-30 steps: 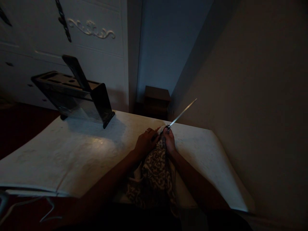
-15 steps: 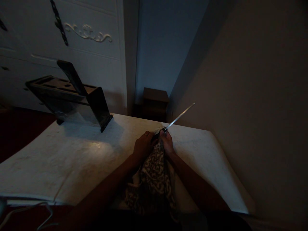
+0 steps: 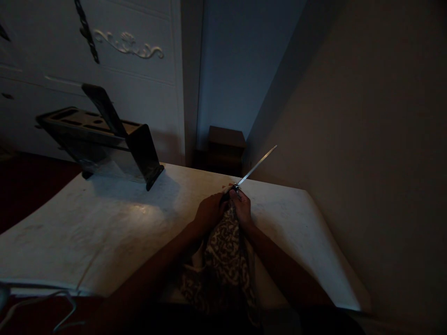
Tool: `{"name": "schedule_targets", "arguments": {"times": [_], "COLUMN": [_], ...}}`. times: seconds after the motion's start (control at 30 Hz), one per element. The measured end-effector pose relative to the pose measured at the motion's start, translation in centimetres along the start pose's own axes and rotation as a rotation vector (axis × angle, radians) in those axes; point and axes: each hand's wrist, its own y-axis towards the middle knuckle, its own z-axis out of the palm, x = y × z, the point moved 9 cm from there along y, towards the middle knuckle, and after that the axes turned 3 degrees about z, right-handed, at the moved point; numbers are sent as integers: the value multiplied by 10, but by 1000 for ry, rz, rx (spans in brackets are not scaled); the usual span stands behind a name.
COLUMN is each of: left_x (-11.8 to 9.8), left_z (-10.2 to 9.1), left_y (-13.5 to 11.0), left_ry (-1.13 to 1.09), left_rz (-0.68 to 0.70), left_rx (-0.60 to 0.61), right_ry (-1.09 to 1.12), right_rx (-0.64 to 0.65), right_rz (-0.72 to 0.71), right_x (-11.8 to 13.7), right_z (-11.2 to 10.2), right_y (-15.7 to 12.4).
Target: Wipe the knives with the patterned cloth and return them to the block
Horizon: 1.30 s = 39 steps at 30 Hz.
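Note:
A sharpening steel [image 3: 258,164] with a thin, shiny rod and a dark handle points up and to the right, away from me. My left hand [image 3: 210,210] is closed around the lower part of the handle. Close to the guard, my right hand [image 3: 241,207] is closed with its thumb lying along the handle. A brown and cream patterned cloth [image 3: 225,246] is bunched at the handle and hangs down between my forearms. The fingers under the handle are partly hidden, so how much cloth each hand grips is unclear.
A knife block [image 3: 111,160] with slots on top and one black-handled knife [image 3: 104,109] stands at the left on the pale tabletop [image 3: 139,232]. White cabinet doors [image 3: 139,93] rise behind. A brown box-like piece [image 3: 226,137] sits beyond the table; a wall is at right.
The steel's tip has swung slightly left and up. Both hands keep their hold, with the left fingers shifting a little on the handle. The knife block stays in place.

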Motion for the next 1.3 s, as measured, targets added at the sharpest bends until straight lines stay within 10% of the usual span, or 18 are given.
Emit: {"name": "schedule_targets", "arguments": {"times": [0.73,1.1,1.3], "left_x": [34,27,22], "left_z": [14,12,8], "left_y": [8,3,0], "left_ry": [-843,-779,-665], "left_rz": [-221,-212,-194], "left_rx": [-83,-103,-102], "right_ry": [305,255,291], "right_rx": [183,-126,-43], "right_rz": [206,190,200], "right_x": [-7,-23,-21], "right_z": [21,-18,-9], "right_y": [-6,5,3]}}
